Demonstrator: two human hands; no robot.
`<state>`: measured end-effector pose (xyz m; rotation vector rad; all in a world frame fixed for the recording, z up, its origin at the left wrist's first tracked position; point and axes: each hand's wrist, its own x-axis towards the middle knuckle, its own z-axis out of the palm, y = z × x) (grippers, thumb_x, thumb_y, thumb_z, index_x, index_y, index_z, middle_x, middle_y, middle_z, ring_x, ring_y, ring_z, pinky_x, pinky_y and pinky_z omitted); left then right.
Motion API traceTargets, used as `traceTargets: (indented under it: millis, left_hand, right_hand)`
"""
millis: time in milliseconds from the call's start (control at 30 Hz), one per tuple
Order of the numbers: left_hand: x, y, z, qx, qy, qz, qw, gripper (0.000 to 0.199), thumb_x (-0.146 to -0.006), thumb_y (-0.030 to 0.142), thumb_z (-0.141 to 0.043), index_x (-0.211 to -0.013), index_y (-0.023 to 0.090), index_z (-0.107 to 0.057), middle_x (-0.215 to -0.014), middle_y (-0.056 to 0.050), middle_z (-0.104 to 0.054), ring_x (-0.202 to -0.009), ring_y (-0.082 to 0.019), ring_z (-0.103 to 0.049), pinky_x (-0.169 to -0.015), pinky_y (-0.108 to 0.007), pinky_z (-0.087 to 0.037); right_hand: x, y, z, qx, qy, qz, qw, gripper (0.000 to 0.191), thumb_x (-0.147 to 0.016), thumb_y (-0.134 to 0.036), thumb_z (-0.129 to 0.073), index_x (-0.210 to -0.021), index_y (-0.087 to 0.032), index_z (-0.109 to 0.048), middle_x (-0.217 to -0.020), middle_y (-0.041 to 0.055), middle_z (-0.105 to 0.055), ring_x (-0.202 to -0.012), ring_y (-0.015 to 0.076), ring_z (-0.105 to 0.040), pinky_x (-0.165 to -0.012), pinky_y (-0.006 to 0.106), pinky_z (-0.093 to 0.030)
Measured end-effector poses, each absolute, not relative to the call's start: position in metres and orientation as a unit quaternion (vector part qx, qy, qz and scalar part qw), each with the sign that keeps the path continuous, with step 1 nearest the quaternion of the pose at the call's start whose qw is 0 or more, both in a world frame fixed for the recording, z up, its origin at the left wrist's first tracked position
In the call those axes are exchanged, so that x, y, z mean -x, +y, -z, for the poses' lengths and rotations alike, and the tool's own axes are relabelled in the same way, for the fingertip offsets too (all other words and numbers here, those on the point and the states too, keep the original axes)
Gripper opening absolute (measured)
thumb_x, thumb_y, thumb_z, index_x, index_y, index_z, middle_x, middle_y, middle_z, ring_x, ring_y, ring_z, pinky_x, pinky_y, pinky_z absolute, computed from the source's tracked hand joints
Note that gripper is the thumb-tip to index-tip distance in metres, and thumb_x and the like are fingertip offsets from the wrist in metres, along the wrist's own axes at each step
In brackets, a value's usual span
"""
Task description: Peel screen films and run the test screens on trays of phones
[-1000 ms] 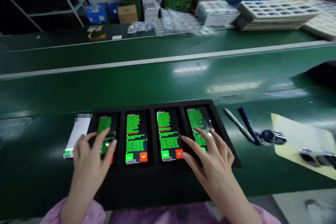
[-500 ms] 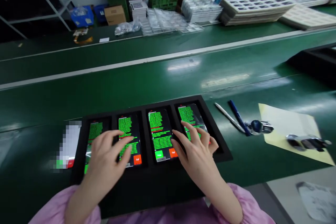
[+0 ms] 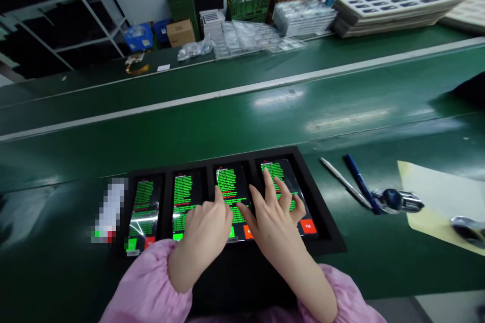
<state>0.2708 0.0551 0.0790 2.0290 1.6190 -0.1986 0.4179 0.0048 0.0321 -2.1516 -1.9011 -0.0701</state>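
Observation:
A black tray (image 3: 322, 224) holds several phones side by side, their lit screens filled with green and red lines. The leftmost phone (image 3: 143, 212) is uncovered, with green and red buttons at its bottom. My left hand (image 3: 206, 234) covers the lower part of the second phone (image 3: 183, 192); its index finger points onto the third phone (image 3: 227, 176), other fingers curled, nothing held. Over the rightmost phone (image 3: 290, 174) my right hand (image 3: 278, 222) hovers or rests with fingers spread and empty; its thumb reaches over the third phone. Whether the fingertips touch glass I cannot tell.
Right of the tray lie a white pen (image 3: 346, 181), a dark blue pen (image 3: 359, 181), a shiny metal object (image 3: 401, 200) and yellow paper (image 3: 435, 189). A pixelated item (image 3: 111, 207) is at left. Across the bench are plastic trays (image 3: 246, 38), stacked sheets (image 3: 397, 5) and a blue-sleeved person.
My left hand has moved right, off the leftmost phone, and its spread fingers have curled except the index. My right hand stays above the rightmost phone. The view has shifted.

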Motion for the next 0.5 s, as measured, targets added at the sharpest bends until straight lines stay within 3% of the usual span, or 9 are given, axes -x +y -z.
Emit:
traceTargets:
  millis: [167,300,400,500]
  left_hand:
    - [-0.246,0.068,-0.075,-0.674,0.579,0.038,0.457,0.073,-0.105,0.048,-0.037,-0.166,0.011,-0.023,-0.061,0.006,-0.045,-0.055,-0.015,-0.046,-0.056,-0.028,-0.034]
    - [-0.238,0.070,-0.081,-0.639,0.566,0.016,0.521,0.075,-0.106,0.048,-0.031,-0.166,0.006,-0.016,-0.058,0.010,-0.037,-0.049,-0.012,-0.034,-0.050,-0.025,-0.030]
    - [-0.249,0.081,-0.089,-0.750,0.527,0.029,0.397,0.064,-0.107,0.040,-0.033,-0.165,0.013,-0.026,-0.063,0.006,-0.050,-0.057,-0.014,-0.048,-0.057,-0.026,-0.040]
    - [-0.267,0.108,-0.098,-0.897,0.395,0.071,0.184,0.049,-0.100,0.022,-0.044,-0.148,0.025,-0.055,-0.101,-0.006,-0.069,-0.095,-0.021,-0.064,-0.079,-0.032,-0.049]
  right_hand:
    - [-0.417,0.002,-0.029,0.738,-0.663,0.015,0.123,0.053,-0.108,-0.056,-0.044,-0.130,-0.016,-0.071,-0.169,0.0249,-0.031,-0.145,0.0444,-0.041,-0.103,0.065,-0.039]
    - [-0.417,-0.005,-0.028,0.730,-0.671,0.024,0.127,0.056,-0.109,-0.055,-0.038,-0.133,-0.015,-0.070,-0.169,0.0235,-0.032,-0.145,0.0432,-0.044,-0.104,0.066,-0.040]
    - [-0.417,-0.013,-0.028,0.727,-0.672,0.039,0.136,0.058,-0.110,-0.053,-0.033,-0.129,-0.015,-0.072,-0.169,0.0223,-0.031,-0.144,0.0415,-0.046,-0.103,0.066,-0.040]
    - [-0.416,-0.016,-0.027,0.728,-0.669,0.049,0.142,0.057,-0.110,-0.052,-0.033,-0.128,-0.016,-0.073,-0.168,0.0221,-0.033,-0.143,0.0414,-0.048,-0.103,0.065,-0.040]
